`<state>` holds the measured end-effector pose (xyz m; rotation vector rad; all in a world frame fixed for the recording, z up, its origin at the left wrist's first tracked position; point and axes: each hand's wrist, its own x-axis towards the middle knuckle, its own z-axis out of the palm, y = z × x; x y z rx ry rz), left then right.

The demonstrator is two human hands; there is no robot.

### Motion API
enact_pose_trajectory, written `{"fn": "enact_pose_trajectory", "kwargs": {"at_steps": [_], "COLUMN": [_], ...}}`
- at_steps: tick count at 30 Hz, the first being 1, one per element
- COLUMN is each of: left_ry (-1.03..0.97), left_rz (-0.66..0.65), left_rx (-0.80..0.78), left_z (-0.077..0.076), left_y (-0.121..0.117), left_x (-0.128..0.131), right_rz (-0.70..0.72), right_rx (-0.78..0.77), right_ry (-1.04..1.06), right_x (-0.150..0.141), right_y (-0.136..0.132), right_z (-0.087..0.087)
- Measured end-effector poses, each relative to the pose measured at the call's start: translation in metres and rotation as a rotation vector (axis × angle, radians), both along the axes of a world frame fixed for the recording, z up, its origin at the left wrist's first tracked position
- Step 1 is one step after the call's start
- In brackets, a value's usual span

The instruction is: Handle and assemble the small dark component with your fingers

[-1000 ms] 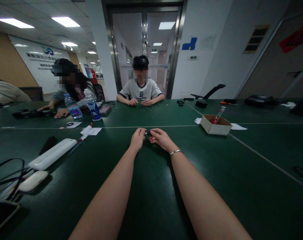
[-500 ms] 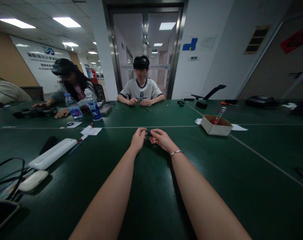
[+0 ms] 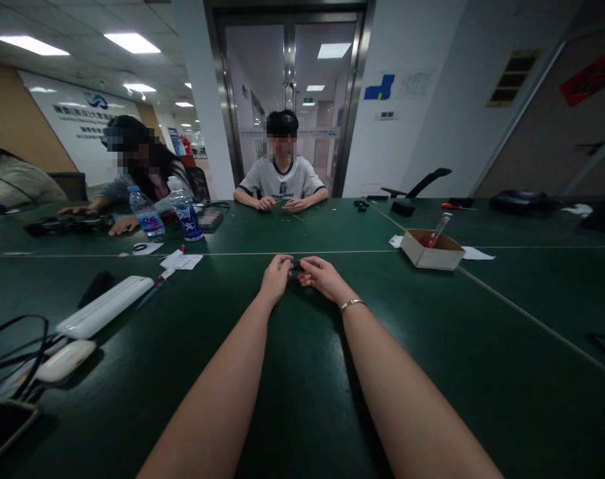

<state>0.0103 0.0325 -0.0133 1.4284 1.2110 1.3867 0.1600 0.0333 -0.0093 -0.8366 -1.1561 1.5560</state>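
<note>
Between my two hands, over the green table (image 3: 302, 372), is a small dark piece (image 3: 296, 265), too small to tell its kind. My left hand (image 3: 276, 276) pinches its left end between thumb and fingers. On the other end, the thumb and forefinger of my right hand (image 3: 325, 278) are closed. My fingers cover much of the piece. A silver bracelet (image 3: 353, 304) circles my right wrist.
An open box (image 3: 432, 256) holding a red-and-clear tool stands to the right. Leftward lie a long white device (image 3: 107, 307), a rounded white case (image 3: 66, 360), cables and paper slips (image 3: 182, 260). Two bottles (image 3: 186, 213) stand beyond. A person (image 3: 282, 176) sits opposite; others sit at left.
My hands hold nearly the same pose around the small dark piece. Across the table, the seated person's hands have shifted slightly.
</note>
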Motion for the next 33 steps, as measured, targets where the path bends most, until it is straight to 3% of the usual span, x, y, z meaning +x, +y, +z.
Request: {"fn": "enact_pose_trajectory", "kwargs": {"at_steps": [11, 17, 23, 33], "left_ry": [0.012, 0.075, 0.039, 0.058], "left_rz": [0.005, -0.036, -0.022, -0.017], "left_rx": [-0.001, 0.074, -0.012, 0.006], "left_z": [-0.0024, -0.0004, -0.0019, -0.0018], "left_y": [0.0004, -0.0015, -0.0003, 0.0013], "left_x": [-0.0017, -0.0029, -0.0017, -0.0016], "right_rz": [0.008, 0.006, 0.012, 0.080], "right_rx": [-0.005, -0.003, 0.001, 0.044], "right_ry": [-0.014, -0.012, -0.015, 0.021], "right_x": [0.0005, 0.0008, 0.0009, 0.0033], "right_y": [-0.0017, -0.0015, -0.0013, -0.0022], "right_z": [0.0023, 0.0019, 0.0016, 0.0003]}}
